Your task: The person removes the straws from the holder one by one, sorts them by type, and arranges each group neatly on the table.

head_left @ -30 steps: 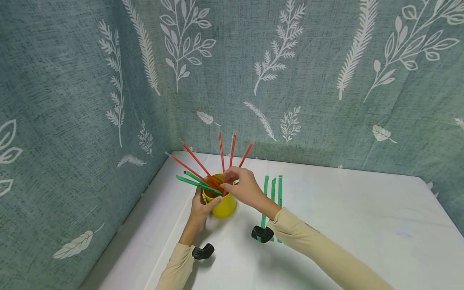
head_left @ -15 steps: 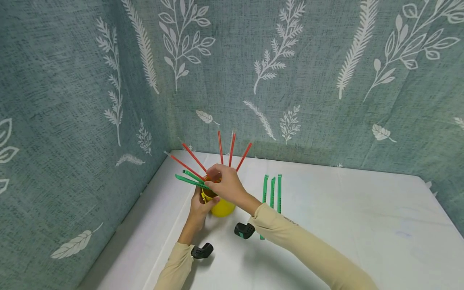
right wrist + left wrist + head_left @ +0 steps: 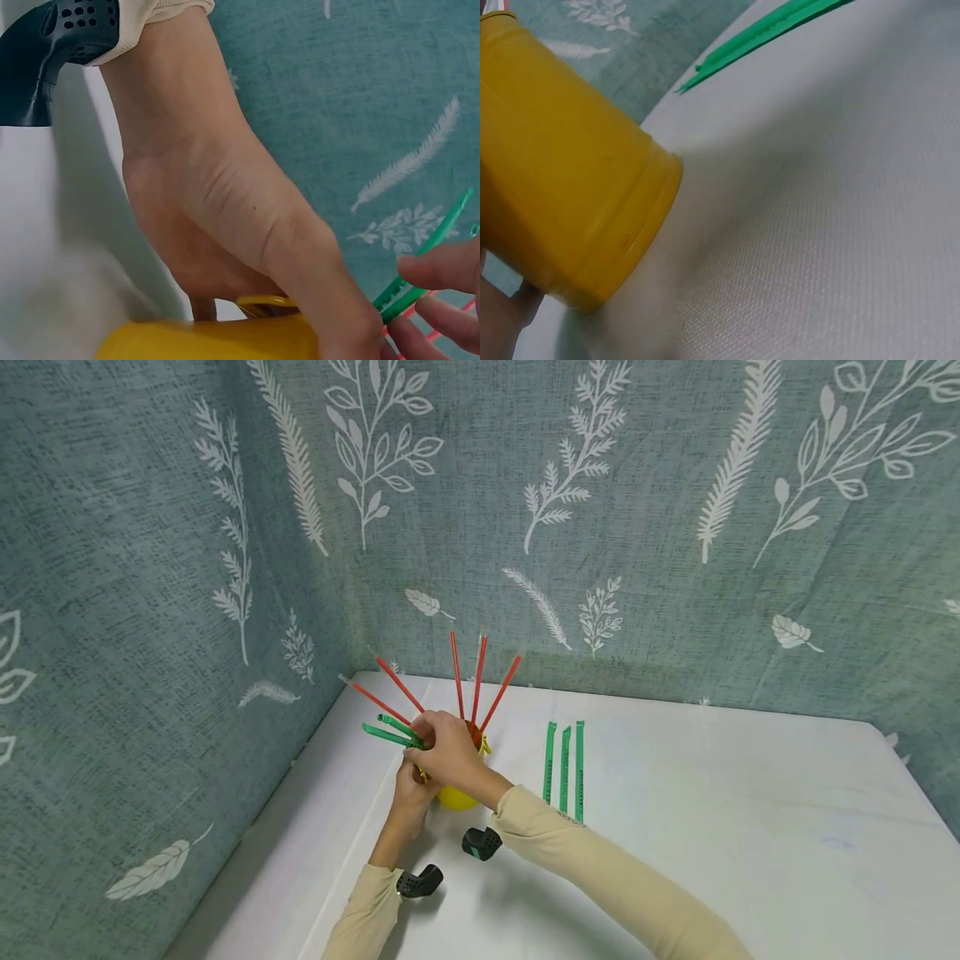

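Note:
In the head view my left hand [image 3: 412, 797] grips the side of a yellow bucket [image 3: 459, 797], whose smooth wall [image 3: 570, 165] fills the left of the left wrist view. Several thin red sticks [image 3: 457, 672] with clear tips fan up out of it. Two green wrapped straws [image 3: 386, 732] lean out over its left rim. My right hand [image 3: 447, 752] reaches across the bucket's top, and its thumb and fingers pinch a green wrapped straw [image 3: 427, 251] in the right wrist view. The right hand hides much of the bucket's opening.
Three more green wrapped straws [image 3: 566, 768] lie side by side on the white table [image 3: 712, 827], right of the bucket; the right sleeve [image 3: 592, 856] covers their near ends. A leaf-patterned green cloth [image 3: 645, 610] hangs behind and at the left.
My right hand has moved left, from among the red sticks over the bucket to the green wrapped straws at its left rim. The left hand has stayed on the bucket.

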`<state>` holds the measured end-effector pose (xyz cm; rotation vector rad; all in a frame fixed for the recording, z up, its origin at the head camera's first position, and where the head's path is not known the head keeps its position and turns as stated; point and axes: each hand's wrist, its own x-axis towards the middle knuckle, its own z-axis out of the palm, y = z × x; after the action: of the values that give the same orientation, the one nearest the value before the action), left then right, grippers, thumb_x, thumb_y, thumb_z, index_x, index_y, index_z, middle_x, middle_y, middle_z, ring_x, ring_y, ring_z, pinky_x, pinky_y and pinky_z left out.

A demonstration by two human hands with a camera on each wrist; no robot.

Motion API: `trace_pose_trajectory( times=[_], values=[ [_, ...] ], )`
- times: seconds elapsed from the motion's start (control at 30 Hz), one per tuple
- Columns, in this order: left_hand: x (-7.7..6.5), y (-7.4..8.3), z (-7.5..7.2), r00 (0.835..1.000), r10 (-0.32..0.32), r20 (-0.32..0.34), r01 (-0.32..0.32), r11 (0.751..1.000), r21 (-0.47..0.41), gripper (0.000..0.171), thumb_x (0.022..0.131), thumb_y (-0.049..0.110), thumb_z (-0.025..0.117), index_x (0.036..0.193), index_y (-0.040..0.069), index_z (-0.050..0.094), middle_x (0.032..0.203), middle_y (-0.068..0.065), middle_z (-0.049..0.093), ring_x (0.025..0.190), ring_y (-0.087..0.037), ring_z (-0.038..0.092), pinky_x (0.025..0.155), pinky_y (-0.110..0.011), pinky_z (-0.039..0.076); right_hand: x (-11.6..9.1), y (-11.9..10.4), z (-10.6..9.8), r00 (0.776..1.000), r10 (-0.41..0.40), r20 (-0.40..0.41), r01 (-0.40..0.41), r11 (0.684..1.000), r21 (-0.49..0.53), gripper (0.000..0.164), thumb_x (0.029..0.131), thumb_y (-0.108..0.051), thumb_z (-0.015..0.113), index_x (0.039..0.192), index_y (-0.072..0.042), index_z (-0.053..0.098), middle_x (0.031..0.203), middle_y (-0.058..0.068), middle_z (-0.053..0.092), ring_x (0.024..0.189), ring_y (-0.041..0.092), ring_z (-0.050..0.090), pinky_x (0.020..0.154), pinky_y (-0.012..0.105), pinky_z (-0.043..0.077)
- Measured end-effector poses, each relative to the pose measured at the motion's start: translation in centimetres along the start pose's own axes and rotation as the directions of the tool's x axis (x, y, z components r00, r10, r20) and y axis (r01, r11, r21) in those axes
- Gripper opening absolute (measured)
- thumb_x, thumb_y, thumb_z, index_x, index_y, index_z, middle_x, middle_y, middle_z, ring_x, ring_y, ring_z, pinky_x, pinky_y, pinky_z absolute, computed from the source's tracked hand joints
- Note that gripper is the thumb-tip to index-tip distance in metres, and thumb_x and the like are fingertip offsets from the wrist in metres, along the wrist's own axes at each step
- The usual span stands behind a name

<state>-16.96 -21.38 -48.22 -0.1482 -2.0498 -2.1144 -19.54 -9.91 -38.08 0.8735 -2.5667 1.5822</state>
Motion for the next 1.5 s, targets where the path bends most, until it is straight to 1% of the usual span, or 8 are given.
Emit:
trace_pose_trajectory(
  times=[0.23, 0.5, 0.8, 0.97, 1.2, 1.3, 1.43, 1.5],
  values=[
    [-0.2, 0.1, 0.1, 1.000, 0.017, -0.017, -0.017, 1.000, 0.017, 0.070, 0.078, -0.006, 0.062, 0.141, -0.002, 0.032, 0.137, -0.010, 0.039, 0.119, -0.012, 0.038, 0.097, -0.016, 0.037, 0.1, 0.4, 0.5, 0.999, -0.017, -0.030, 0.016, 0.999, -0.038, 0.021, 0.080, -0.007, 0.073, 0.098, -0.002, 0.066, 0.090, 0.009, 0.064, 0.081, 0.023, 0.059, 0.069, 0.020, 0.046],
    [-0.2, 0.0, 0.1, 1.000, -0.011, -0.009, 0.011, 1.000, 0.018, 0.077, 0.078, -0.003, 0.063, 0.145, 0.002, 0.025, 0.145, -0.012, 0.033, 0.125, -0.015, 0.033, 0.100, -0.016, 0.033, 0.1, 0.7, 0.8, 0.999, 0.009, -0.038, -0.011, 0.998, -0.069, 0.017, 0.079, -0.009, 0.074, 0.093, -0.005, 0.066, 0.086, 0.005, 0.063, 0.077, 0.017, 0.058, 0.067, 0.019, 0.046],
    [-0.1, 0.0, 0.0, 0.999, 0.030, 0.020, -0.030, 1.000, -0.006, 0.068, 0.081, -0.005, 0.060, 0.141, -0.001, 0.028, 0.135, -0.011, 0.041, 0.114, -0.014, 0.045, 0.098, -0.020, 0.038, -0.1, 0.9, 0.9, 0.998, -0.024, -0.052, 0.016, 0.988, -0.157, 0.015, 0.077, -0.008, 0.075, 0.087, -0.009, 0.065, 0.081, -0.001, 0.060, 0.073, 0.011, 0.054, 0.067, 0.021, 0.046],
    [0.0, 0.1, 0.1, 0.999, 0.044, 0.006, -0.044, 0.999, 0.002, 0.067, 0.080, -0.003, 0.061, 0.139, 0.000, 0.030, 0.136, -0.010, 0.042, 0.119, -0.014, 0.041, 0.099, -0.020, 0.037, -0.1, 1.2, 0.9, 0.994, -0.071, -0.081, 0.059, 0.988, -0.144, 0.011, 0.077, -0.004, 0.071, 0.084, -0.009, 0.065, 0.077, -0.002, 0.064, 0.069, 0.007, 0.056, 0.064, 0.019, 0.047],
    [0.2, 0.3, 0.2, 0.999, 0.042, 0.001, -0.042, 0.999, 0.002, 0.067, 0.078, -0.008, 0.062, 0.138, 0.001, 0.032, 0.135, -0.011, 0.042, 0.121, -0.018, 0.041, 0.098, -0.022, 0.039, -0.2, 1.7, 0.6, 0.991, -0.101, -0.088, 0.092, 0.991, -0.097, 0.008, 0.079, -0.002, 0.067, 0.084, -0.008, 0.067, 0.079, 0.006, 0.067, 0.067, 0.008, 0.055, 0.062, 0.018, 0.046],
    [-0.1, 1.5, 0.5, 0.999, 0.042, 0.015, -0.042, 0.999, 0.013, 0.069, 0.079, -0.007, 0.061, 0.140, 0.001, 0.030, 0.139, -0.012, 0.039, 0.125, -0.019, 0.037, 0.102, -0.024, 0.035, -0.2, 1.6, 0.4, 0.988, -0.122, -0.090, 0.113, 0.989, -0.096, 0.007, 0.080, -0.001, 0.066, 0.084, -0.007, 0.067, 0.079, 0.007, 0.067, 0.067, 0.009, 0.054, 0.062, 0.019, 0.045],
    [-0.5, 2.9, 0.7, 0.999, 0.034, 0.026, -0.035, 0.998, 0.059, 0.071, 0.080, -0.003, 0.061, 0.142, -0.001, 0.028, 0.142, -0.017, 0.036, 0.128, -0.022, 0.033, 0.106, -0.033, 0.030, -0.4, 1.3, -0.1, 0.986, -0.139, -0.088, 0.133, 0.989, -0.069, 0.006, 0.081, -0.001, 0.064, 0.084, -0.006, 0.067, 0.078, 0.005, 0.065, 0.066, 0.010, 0.053, 0.062, 0.020, 0.045],
    [-0.4, 2.6, 0.7, 0.999, 0.030, 0.019, -0.031, 0.998, 0.063, 0.072, 0.080, -0.002, 0.062, 0.143, -0.001, 0.028, 0.140, -0.016, 0.039, 0.126, -0.022, 0.035, 0.105, -0.034, 0.032, -0.5, 1.1, -0.4, 0.985, -0.146, -0.093, 0.142, 0.989, -0.042, 0.007, 0.081, -0.001, 0.064, 0.085, -0.006, 0.067, 0.079, 0.004, 0.065, 0.068, 0.010, 0.054, 0.063, 0.020, 0.046]
  ],
)
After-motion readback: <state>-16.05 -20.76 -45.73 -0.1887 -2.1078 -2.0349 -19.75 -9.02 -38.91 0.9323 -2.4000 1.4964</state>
